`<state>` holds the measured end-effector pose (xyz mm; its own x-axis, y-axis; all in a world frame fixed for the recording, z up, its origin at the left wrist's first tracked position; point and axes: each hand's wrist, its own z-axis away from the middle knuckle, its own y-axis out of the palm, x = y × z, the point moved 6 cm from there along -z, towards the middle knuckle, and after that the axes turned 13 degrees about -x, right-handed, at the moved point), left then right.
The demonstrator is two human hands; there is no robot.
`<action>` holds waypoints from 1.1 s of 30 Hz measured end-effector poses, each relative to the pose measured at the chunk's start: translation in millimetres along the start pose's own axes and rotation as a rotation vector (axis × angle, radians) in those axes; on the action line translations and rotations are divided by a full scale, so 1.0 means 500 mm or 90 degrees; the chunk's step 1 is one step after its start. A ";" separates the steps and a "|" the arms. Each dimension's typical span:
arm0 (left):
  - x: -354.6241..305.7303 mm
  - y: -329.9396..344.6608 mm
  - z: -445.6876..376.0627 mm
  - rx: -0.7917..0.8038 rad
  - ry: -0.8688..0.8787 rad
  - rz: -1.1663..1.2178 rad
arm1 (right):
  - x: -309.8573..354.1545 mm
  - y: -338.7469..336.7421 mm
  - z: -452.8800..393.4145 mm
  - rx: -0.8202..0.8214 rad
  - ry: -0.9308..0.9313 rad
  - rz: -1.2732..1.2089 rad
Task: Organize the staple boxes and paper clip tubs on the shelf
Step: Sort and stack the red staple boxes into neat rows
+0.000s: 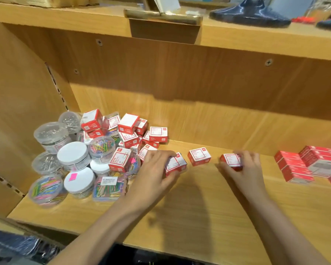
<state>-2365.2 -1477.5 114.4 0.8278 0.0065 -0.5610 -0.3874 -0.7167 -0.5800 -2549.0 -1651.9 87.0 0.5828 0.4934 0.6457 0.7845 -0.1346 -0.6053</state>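
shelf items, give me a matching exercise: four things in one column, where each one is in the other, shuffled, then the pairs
Things:
1. small red-and-white box between the hands
2. tub of coloured paper clips
3. stacked long red boxes
4. small box in the left hand

Places:
A. right end of the shelf
B. front left corner of the shelf
C. gripped by curled fingers, beside the pile
D. standing alone on bare wood

Pairs: 1-D, 2-B, 3-A, 4-C
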 end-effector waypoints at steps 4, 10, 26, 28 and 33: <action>0.010 0.073 -0.010 0.064 -0.051 -0.031 | -0.004 0.042 -0.023 0.112 -0.049 -0.030; 0.020 0.157 -0.035 0.149 -0.120 -0.093 | -0.016 0.042 -0.009 0.089 -0.124 -0.085; 0.008 0.236 -0.105 -0.043 -0.210 -0.056 | -0.059 0.024 -0.045 -0.059 0.061 -0.116; 0.011 0.235 -0.105 -0.038 -0.204 -0.053 | -0.059 0.030 -0.049 -0.050 0.067 -0.099; 0.031 0.210 -0.108 0.032 -0.158 -0.007 | -0.053 0.026 -0.048 -0.072 0.055 -0.053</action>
<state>-2371.0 -1590.3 76.8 0.7096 0.1897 -0.6786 -0.4039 -0.6796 -0.6124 -2549.2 -1687.1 73.2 0.5266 0.4316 0.7323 0.8471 -0.1947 -0.4945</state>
